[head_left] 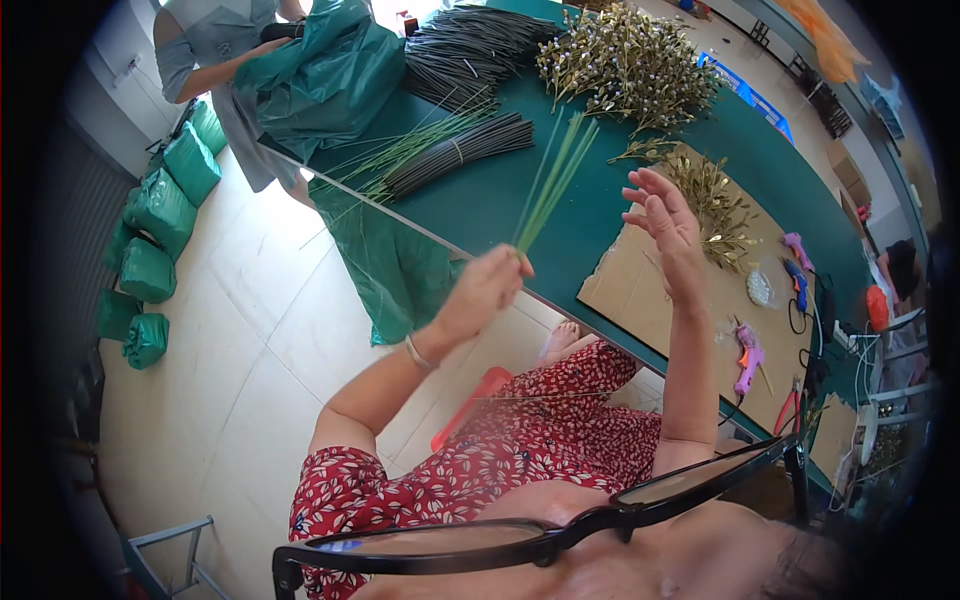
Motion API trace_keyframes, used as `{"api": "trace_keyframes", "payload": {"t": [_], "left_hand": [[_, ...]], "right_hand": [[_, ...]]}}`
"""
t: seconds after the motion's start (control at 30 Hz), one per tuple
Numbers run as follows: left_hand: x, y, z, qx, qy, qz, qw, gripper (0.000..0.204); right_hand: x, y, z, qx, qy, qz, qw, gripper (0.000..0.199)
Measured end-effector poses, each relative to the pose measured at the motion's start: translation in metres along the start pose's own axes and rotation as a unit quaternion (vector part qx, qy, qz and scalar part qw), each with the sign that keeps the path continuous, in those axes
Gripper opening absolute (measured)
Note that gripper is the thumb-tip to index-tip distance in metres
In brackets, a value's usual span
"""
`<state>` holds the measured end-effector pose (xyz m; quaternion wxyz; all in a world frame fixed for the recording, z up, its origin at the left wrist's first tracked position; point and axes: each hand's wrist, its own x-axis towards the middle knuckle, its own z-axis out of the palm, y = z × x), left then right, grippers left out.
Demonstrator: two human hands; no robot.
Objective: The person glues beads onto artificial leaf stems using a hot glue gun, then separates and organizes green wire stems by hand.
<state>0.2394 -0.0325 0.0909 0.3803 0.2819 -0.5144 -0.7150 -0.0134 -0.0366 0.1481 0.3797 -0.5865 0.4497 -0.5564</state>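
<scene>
My left hand (485, 288) is closed around the lower ends of a few thin green stems (556, 178), which fan upward over the table's near edge. My right hand (667, 228) is raised above a sheet of cardboard (640, 272), its fingers apart and nothing visible in it. Beside it on the cardboard lie gold leafy sprigs (718, 210). Beyond the stems rests a banded bundle of dark stems (460, 155), with loose green stems (425, 142) alongside.
A large heap of gold sprigs (635, 70) and a pile of dark stems (475, 50) cover the far table. Glue guns (748, 360), a dish of white beads (759, 288) and red pliers (788, 408) lie right. Another person (215, 60) handles a green bag (325, 85). Green packages (165, 215) line the floor.
</scene>
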Motion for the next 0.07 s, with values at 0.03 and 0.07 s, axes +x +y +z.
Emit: {"api": "trace_keyframes", "payload": {"t": [0.03,0.07], "left_hand": [[0.028,0.024,-0.023,0.180,0.055,0.098,0.977,0.021],[0.054,0.052,-0.045,0.337,0.093,0.180,0.920,0.023]], "right_hand": [[-0.003,-0.019,-0.011,0.024,0.016,-0.021,0.999,0.050],[-0.006,-0.021,-0.016,0.022,0.027,-0.027,0.999,0.050]]}}
